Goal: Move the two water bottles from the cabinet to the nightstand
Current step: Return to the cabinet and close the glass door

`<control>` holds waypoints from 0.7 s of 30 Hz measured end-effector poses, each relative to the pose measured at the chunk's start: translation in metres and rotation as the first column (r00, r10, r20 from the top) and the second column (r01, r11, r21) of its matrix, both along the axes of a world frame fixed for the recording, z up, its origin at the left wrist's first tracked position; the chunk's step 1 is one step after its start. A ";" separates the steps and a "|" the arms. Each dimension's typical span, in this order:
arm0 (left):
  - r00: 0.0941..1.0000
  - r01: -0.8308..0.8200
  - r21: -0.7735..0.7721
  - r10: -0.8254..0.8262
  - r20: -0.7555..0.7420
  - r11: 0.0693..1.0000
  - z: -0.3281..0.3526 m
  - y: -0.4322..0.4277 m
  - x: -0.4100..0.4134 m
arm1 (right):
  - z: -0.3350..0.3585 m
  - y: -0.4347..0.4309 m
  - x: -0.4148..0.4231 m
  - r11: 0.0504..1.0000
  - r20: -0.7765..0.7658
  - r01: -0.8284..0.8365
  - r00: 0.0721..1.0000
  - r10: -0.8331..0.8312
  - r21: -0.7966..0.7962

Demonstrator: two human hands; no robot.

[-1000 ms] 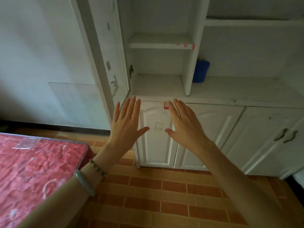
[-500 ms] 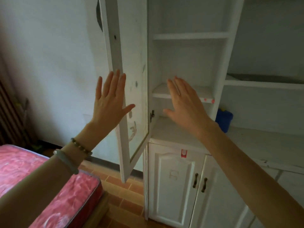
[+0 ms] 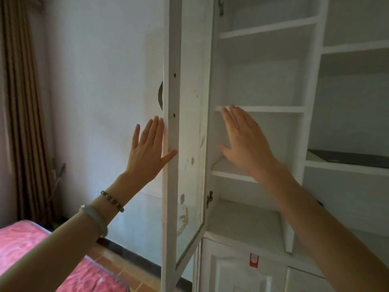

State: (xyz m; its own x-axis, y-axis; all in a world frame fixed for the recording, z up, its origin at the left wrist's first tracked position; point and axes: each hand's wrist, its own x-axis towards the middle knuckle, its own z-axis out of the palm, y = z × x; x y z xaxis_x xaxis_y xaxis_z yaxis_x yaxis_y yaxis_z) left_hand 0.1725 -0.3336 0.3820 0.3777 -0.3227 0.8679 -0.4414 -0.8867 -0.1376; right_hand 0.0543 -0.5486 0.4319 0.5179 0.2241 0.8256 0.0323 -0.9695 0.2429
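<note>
Both hands have risen to the upper cabinet, right hand (image 3: 244, 142) nearer the open shelves (image 3: 261, 108), left hand (image 3: 147, 150) beside the door (image 3: 187, 123), both spread empty; no bottles visible.

One head-worn wide-angle cam, looking fwd and slightly up from close range at the tall white wooden shelf cabinet (image 3: 263, 81); its open glass-panelled door (image 3: 185, 144) is near centre, pink patterned mattress (image 3: 25, 245) bottom-left.
</note>
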 end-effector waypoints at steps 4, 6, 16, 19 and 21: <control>0.998 0.056 -0.020 -0.056 -0.003 0.998 -0.002 -0.004 0.004 | -0.005 -0.003 0.005 1.000 -0.023 0.008 1.000 -0.008 -0.008; 0.996 0.089 -0.024 -0.090 -0.008 0.996 -0.002 -0.007 0.004 | -0.011 -0.006 0.009 1.000 -0.021 0.012 1.000 -0.013 -0.012; 0.976 0.216 0.003 -0.216 0.004 0.976 -0.004 -0.039 -0.003 | -0.024 -0.033 0.001 0.997 -0.056 0.083 0.995 -0.083 -0.005; 0.964 0.264 0.010 -0.264 0.017 0.964 -0.005 -0.059 -0.011 | -0.026 -0.049 -0.007 0.993 -0.060 0.118 0.991 -0.118 -0.006; 0.956 0.292 0.018 -0.292 0.039 0.956 -0.006 -0.076 -0.016 | -0.026 -0.061 -0.012 0.991 -0.061 0.134 0.989 -0.134 -0.013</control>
